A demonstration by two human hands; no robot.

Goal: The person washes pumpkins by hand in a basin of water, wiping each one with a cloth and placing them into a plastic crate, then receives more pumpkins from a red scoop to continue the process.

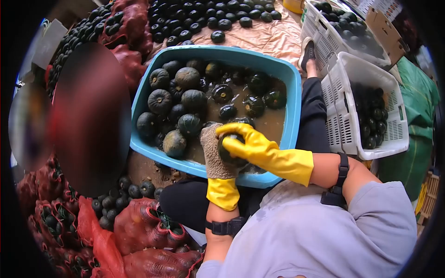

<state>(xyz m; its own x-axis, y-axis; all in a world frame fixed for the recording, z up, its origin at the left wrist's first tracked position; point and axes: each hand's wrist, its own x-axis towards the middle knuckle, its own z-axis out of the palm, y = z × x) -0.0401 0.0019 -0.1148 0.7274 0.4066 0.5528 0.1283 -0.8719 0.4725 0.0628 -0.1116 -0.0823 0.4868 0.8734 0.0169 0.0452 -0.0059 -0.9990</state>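
Observation:
My right hand (pixel 248 141), in a yellow rubber glove, curls its fingers over the top of a dark green squash (pixel 235 138). On my left hand (pixel 216 153) a brown, nubbly cloth mitt covers the yellow glove, and it presses against the same squash from the left. Both hands are closed around it at the near side of a blue tub (pixel 296 125). Murky brown water (pixel 271 121) fills the tub. Several wet squash (pixel 254 105) float to the right, while dull, dusty ones (pixel 160 101) are heaped on the left.
White plastic crates (pixel 340 88) with dark squash stand at the right, beside a green sack (pixel 412 106). Red mesh bags (pixel 139 224) crowd the lower left. Rows of squash (pixel 218 36) lie on a tan sheet (pixel 280 39) behind the tub. Blurred shapes cover the left side.

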